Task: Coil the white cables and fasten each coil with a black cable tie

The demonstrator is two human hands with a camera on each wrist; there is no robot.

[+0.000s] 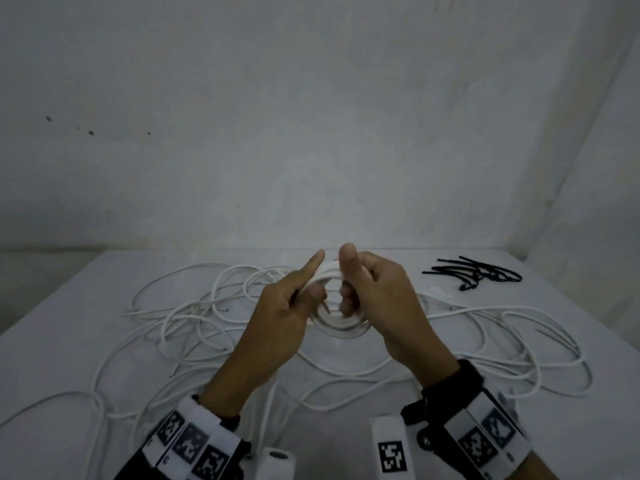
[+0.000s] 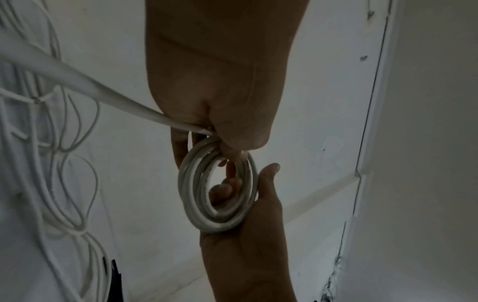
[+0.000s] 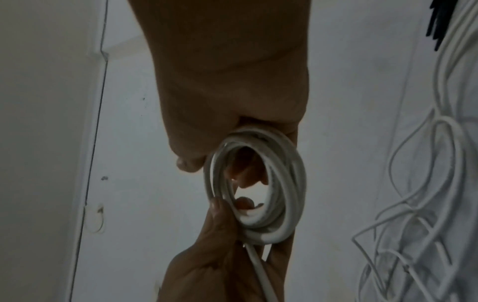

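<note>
A small coil of white cable (image 1: pixel 341 329) is held up above the table between both hands. My left hand (image 1: pixel 313 280) grips its left side, index finger stretched along the top and thumb pressed on the turns. My right hand (image 1: pixel 348 277) clasps the right side, thumb up and fingers curled through the ring. In the left wrist view the coil (image 2: pixel 217 194) shows several turns, and its loose tail (image 2: pixel 77 83) runs off to the left. The right wrist view shows the same coil (image 3: pixel 258 183) edge on. A bundle of black cable ties (image 1: pixel 474 273) lies at the back right.
Loose white cables (image 1: pixel 180 320) sprawl in tangled loops over the white table (image 1: pixel 52 358), left, right and under my hands. A plain white wall (image 1: pixel 311 133) stands right behind the table. The black ties (image 3: pixel 439 24) also show at the right wrist view's top corner.
</note>
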